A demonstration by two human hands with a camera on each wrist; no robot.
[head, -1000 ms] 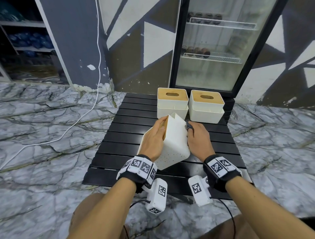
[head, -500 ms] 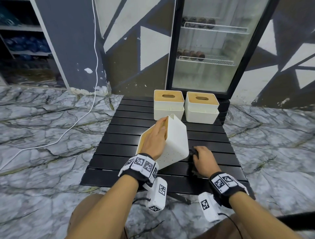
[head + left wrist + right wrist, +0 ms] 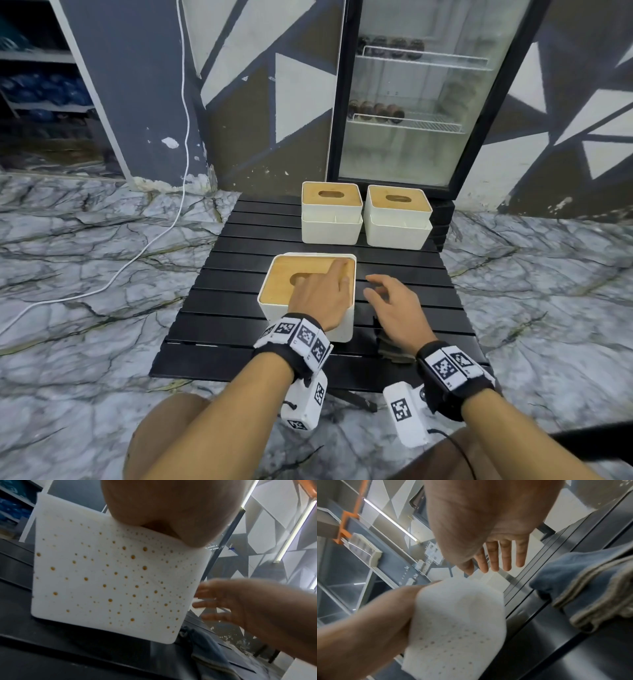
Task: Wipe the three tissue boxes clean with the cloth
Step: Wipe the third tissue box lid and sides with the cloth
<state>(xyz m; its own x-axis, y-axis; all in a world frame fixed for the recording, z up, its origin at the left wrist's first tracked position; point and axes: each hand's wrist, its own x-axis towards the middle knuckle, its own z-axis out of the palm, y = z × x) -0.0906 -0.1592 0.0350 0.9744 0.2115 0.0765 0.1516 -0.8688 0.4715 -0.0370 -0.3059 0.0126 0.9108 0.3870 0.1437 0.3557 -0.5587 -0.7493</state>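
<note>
The nearest tissue box (image 3: 284, 274), white with a wooden slotted lid, stands upright on the black slatted table (image 3: 233, 308). My left hand (image 3: 329, 284) rests flat on its lid, fingers stretched toward the far right corner. The box's front wall (image 3: 111, 581) is dotted with small orange-brown spots. My right hand (image 3: 387, 294) hovers just right of the box, fingers spread and holding nothing. The blue-grey cloth (image 3: 394, 351) lies crumpled on the table under my right wrist, as the right wrist view shows (image 3: 590, 588). Two more tissue boxes (image 3: 331, 212) (image 3: 397, 219) stand side by side at the far edge.
A glass-door fridge (image 3: 404, 102) stands right behind the table. A white cable (image 3: 144, 246) trails over the marble floor on the left. The table's near edge is close to my knees.
The near box went from tilted on its edge to standing flat on the table. My right hand laid the cloth down by the box and now hovers open above it.
</note>
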